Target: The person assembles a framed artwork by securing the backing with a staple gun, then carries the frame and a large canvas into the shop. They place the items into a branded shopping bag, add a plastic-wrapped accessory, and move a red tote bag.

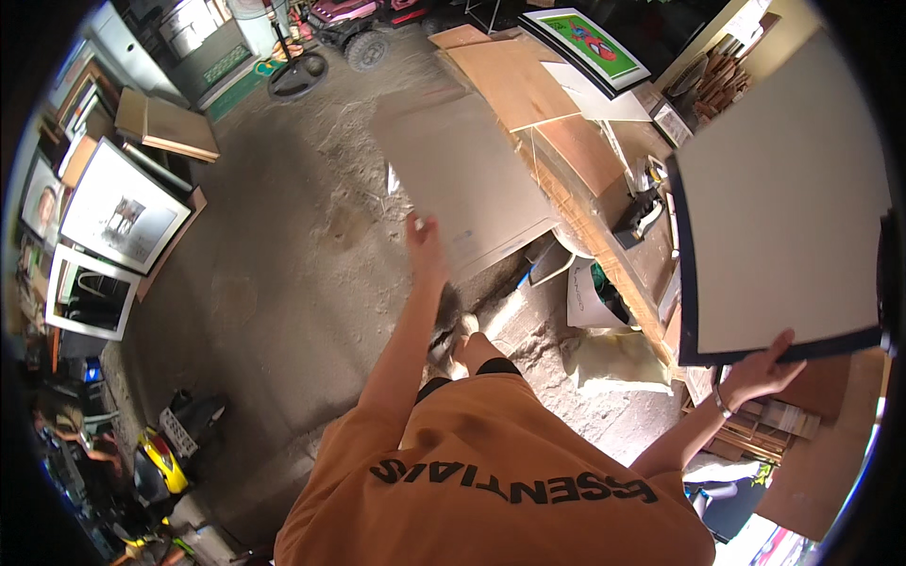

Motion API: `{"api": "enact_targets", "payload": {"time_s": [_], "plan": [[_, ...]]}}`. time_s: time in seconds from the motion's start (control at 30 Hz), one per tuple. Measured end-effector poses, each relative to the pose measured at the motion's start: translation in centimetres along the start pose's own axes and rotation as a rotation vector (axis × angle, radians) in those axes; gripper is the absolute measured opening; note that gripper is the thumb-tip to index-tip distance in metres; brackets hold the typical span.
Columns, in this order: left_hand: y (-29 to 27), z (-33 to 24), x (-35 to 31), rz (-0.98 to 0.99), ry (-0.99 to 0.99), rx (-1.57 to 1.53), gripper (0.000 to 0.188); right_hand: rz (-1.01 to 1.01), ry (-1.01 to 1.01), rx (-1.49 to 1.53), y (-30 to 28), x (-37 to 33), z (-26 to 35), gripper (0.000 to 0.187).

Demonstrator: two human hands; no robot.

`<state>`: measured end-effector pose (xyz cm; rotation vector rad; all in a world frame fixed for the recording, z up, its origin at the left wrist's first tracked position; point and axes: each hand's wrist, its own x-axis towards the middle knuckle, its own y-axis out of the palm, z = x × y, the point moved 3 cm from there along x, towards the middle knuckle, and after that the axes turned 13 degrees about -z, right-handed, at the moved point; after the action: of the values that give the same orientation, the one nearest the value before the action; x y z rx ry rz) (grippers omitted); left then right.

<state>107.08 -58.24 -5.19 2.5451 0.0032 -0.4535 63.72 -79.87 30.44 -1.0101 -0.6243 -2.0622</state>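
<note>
My left hand [424, 247], slightly blurred, is closed at the left edge of a large flat brown cardboard sheet [467, 174]. The sheet is tilted above the floor, its right side close to the table. On the right, my right hand [760, 375] grips the lower edge of a big panel [788, 203], beige with a dark border like a picture frame seen from behind. My fingertips lie over that border, and the panel stands steeply upright. Whether its far side touches anything is hidden.
A wooden table [590, 241] bears brown boards, a black tool [642, 222] and a framed green picture [590, 47]. Framed pictures [123, 212] lean at the left. A round-based stand [298, 77] and a toy vehicle [363, 38] stand at the back. A bag [595, 297] sits under the table.
</note>
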Motion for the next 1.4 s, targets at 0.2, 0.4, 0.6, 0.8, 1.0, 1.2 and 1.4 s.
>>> {"api": "enact_targets", "payload": {"time_s": [0.2,0.4,0.6,0.8,1.0,1.2,1.4], "plan": [[19.2,4.8,8.2,0.145,-0.058,0.038,0.032,-0.157,-0.067,-0.222,6.2,-1.9,2.4,0.031],[21.0,8.3,18.4,0.750,-0.419,1.062,0.096,-0.090,-0.056,-0.059,23.4,-6.2,5.1,0.032],[4.1,8.0,34.7,0.563,-0.622,1.006,0.074,0.054,0.188,0.153,41.3,-10.5,9.8,0.035],[-11.9,-1.6,52.0,-0.007,-0.736,0.619,0.061,0.487,0.298,0.304,58.2,-21.9,16.0,0.041],[-12.1,-20.3,67.5,-0.247,-0.408,0.455,0.078,1.111,0.346,0.233,73.3,-40.9,29.6,0.027],[-14.5,-29.8,80.2,-0.376,-0.322,0.089,0.085,1.669,-0.025,0.616,83.4,-60.4,49.5,0.021],[-22.2,-37.8,90.8,-0.514,-0.091,0.140,0.062,1.900,-0.156,0.755,93.3,-72.5,63.7,0.029]]}}
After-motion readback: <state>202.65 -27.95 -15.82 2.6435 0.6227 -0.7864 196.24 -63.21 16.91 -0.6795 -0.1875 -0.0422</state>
